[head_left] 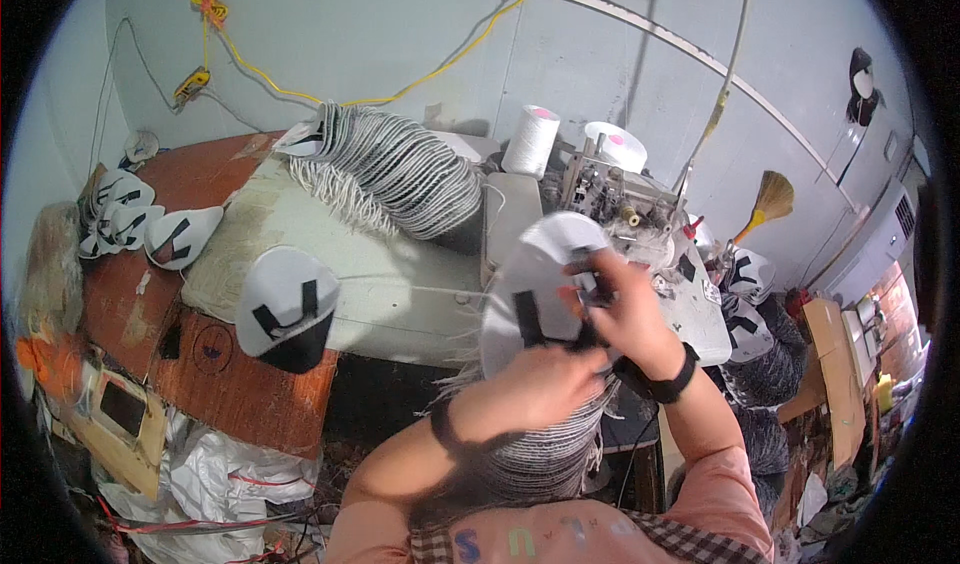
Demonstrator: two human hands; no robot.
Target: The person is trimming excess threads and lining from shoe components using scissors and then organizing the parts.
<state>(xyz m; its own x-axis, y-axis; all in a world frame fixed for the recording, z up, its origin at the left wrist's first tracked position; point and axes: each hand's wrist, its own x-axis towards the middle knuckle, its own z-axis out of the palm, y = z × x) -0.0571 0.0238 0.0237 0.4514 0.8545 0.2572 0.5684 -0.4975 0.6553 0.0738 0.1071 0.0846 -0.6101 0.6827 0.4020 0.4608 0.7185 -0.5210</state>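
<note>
In front of me is a white oval fabric piece (515,294) with black strips on it, tilted upright above the near edge of the sewing table. My left hand (545,389) is closed on its lower edge, the fingertips partly hidden. Against its right side is my right hand (625,304), fingers bent near the black strips and blurred by motion. Below my hands hangs a thick stack of grey-and-white layered pieces (540,459). A similar white piece with a black tip (290,304) lies to the left, and a thread runs from it toward the piece in my hands.
An overlock sewing machine (620,194) stands behind my hands, beside white thread cones (532,142). Another layered stack (400,169) lies on the table. Several white pieces (185,237) rest at the far left. More striped pieces (750,334) hang at right, below a small broom (770,204).
</note>
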